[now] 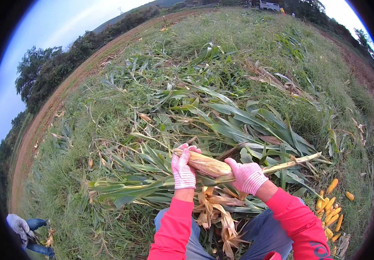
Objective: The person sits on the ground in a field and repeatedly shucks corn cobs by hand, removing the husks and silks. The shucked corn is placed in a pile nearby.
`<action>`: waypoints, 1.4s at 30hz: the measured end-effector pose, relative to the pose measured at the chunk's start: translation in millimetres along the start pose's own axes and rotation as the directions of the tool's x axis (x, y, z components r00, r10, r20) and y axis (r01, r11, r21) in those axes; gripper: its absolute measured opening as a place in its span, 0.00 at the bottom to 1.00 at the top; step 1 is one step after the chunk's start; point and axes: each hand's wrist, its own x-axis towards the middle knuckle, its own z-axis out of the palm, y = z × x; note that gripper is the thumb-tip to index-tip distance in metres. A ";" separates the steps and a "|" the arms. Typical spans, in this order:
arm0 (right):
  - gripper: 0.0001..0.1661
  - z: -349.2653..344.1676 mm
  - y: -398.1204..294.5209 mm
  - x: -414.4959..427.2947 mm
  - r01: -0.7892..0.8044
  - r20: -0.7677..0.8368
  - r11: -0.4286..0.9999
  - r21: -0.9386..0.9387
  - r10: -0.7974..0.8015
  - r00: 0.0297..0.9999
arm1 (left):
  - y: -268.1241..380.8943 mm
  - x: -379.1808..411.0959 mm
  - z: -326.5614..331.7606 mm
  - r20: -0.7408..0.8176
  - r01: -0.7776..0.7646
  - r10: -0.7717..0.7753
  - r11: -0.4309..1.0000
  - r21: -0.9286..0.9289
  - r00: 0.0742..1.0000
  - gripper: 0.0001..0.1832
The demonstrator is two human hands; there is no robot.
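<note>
An ear of maize in its dry, pale husk (208,163) is still joined to a cut maize stalk (291,163) that lies across my lap. My left hand (184,169), in a pink-and-white striped glove, grips the tip end of the ear. Near the ear's base, my right hand (247,175) is closed around the stalk, in a matching glove. Green leaves (131,188) spread from the stalk to the left. Between my knees hang opened, empty brown husks (226,224). The fingers of my right hand are partly hidden.
Husked yellow maize ears (330,209) lie piled on the grass at my right. Cut leafy stalks (255,126) cover the ground ahead. Another person (27,232) is at the lower left. A pale vehicle (269,6) stands far off beyond the weeds.
</note>
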 end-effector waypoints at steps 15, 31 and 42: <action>0.21 111.5 31.2 1.9 -0.063 0.408 0.995 0.071 0.029 0.913 | 25.2 -87.2 74.5 0.777 -0.660 0.002 0.529 0.534 0.630 0.17; 0.31 37.7 -2.3 9.2 -0.230 0.466 0.965 0.127 0.146 0.872 | -15.3 -52.3 27.4 0.654 -0.684 -0.418 0.098 0.722 0.630 0.18; 0.33 102.7 37.0 -15.3 -0.170 0.616 0.981 0.089 0.080 0.784 | -22.8 4.6 -17.1 0.115 -0.211 0.178 0.832 0.514 0.977 0.12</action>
